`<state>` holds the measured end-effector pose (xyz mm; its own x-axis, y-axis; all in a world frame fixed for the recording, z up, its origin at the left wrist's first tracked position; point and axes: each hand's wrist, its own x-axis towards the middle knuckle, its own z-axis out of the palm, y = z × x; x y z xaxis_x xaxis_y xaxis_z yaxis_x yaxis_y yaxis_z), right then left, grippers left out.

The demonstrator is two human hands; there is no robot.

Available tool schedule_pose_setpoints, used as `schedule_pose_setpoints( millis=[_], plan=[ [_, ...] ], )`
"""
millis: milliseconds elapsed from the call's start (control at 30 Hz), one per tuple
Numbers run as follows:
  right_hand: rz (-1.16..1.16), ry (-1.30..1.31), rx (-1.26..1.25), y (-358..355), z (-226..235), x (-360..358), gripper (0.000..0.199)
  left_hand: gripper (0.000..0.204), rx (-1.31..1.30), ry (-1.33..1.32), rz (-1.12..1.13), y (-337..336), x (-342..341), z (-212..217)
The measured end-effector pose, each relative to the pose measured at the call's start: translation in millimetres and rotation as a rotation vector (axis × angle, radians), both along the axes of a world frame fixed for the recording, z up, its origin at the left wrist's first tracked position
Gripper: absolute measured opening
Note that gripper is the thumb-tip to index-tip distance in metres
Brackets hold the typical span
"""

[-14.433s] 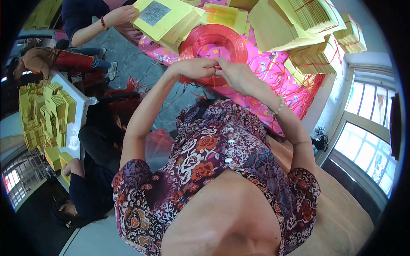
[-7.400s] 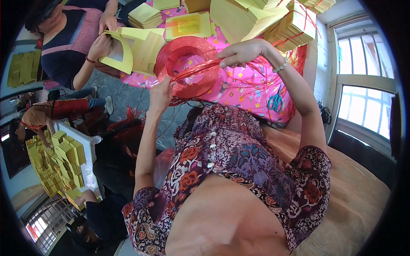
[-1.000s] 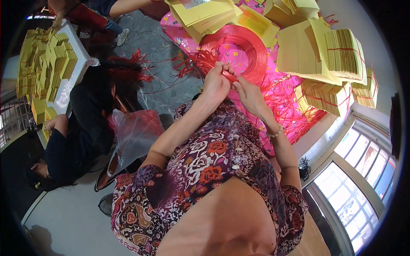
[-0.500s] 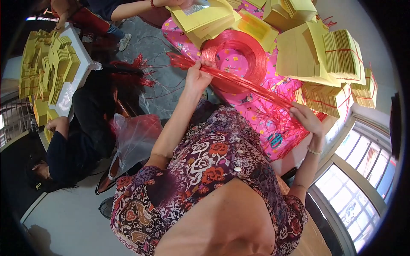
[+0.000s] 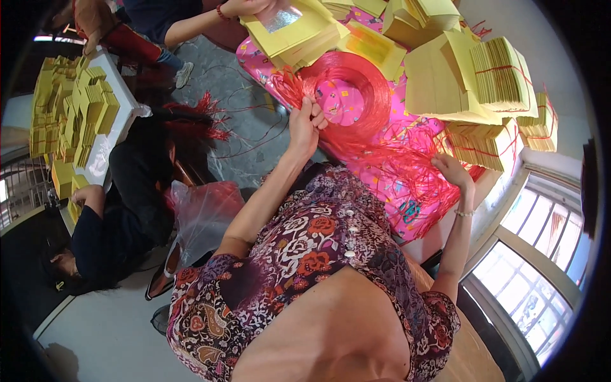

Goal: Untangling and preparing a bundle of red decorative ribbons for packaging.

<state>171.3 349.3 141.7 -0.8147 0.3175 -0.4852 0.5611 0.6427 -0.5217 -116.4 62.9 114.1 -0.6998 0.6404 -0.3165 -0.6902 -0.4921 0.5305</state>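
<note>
Pink patterned cloth (image 5: 341,102) covers the table (image 5: 253,62), where red strands (image 5: 410,153) run lengthwise rightward from the left hand (image 5: 307,127), its grip clenched around them; their loose spread lies nearer the right hand (image 5: 453,172), whose grip is unclear

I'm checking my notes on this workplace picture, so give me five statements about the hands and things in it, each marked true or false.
1. The left hand grips a bunch of red strands. True.
2. The right hand wears a glove. False: it is bare, with a pale beaded bracelet at the wrist.
3. The red coil lies on the pink cover. True.
4. The scissors have yellow handles. False: the handles are teal.
5. The white table bears blue stacks. False: it bears yellow stacks.
</note>
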Motion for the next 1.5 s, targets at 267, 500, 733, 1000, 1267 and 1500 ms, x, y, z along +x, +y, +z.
schedule_pose_setpoints(
  millis=[267, 500, 733, 1000, 1267, 1500],
  plan=[
    [-0.019, 0.644, -0.117, -89.2, 52.5, -144.9, 0.029, 0.021, 0.258, -0.007, -0.449, 5.7, 18.6, 56.9],
    [-0.093, 0.892, -0.086, -121.7, 54.7, -202.6, 0.036, 0.023, 0.346, -0.032, -0.630, 11.1, 22.0, 78.7],
    [-0.036, 0.900, 0.029, -112.7, 51.9, -204.8, 0.021, 0.025, 0.392, -0.043, -0.665, 11.2, 18.8, 80.4],
    [-0.270, 0.832, -0.399, -102.2, 48.5, -194.3, 0.016, 0.023, 0.099, 0.215, -0.612, 17.1, 10.3, 71.1],
    [-0.395, 0.828, -0.627, -99.2, 58.6, -193.0, 0.020, 0.024, -0.241, 0.595, -0.527, 32.4, 18.3, 44.2],
    [-0.408, 0.808, -0.614, -104.0, 61.7, -193.6, 0.021, 0.024, -0.213, 0.511, -0.671, 35.3, 19.9, 43.2]
  ],
)
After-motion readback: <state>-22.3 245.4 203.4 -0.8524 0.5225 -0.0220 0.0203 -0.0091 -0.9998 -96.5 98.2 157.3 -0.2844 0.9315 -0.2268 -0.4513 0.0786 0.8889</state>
